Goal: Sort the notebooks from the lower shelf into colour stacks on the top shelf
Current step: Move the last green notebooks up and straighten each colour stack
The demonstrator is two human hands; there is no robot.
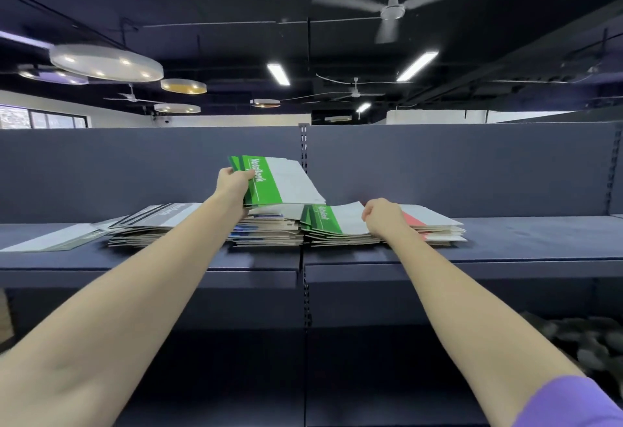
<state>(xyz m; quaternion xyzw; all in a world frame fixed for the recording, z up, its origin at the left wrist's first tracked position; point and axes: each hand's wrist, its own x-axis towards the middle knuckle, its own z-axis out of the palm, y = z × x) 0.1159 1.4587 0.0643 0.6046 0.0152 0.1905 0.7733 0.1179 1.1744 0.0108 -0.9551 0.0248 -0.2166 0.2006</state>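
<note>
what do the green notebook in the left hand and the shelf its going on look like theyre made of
Green notebook: thin card or paper cover, probably lightly coated; it sags where the left hand grips one edge. The stacks below show pale page edges.
Top shelf: likely painted sheet metal with a matte dark blue-grey finish, judging by its thin folded front lip and the slotted upright behind.

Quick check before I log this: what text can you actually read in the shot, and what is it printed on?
"NoteBook": white letters on the green notebook held up in the left hand.
"NoteBook": on the top notebook of the green stack, beside the right hand; small but legible.
Grey stack: white lettering on the top cover, too blurred to read.
Nothing else readable.
</note>
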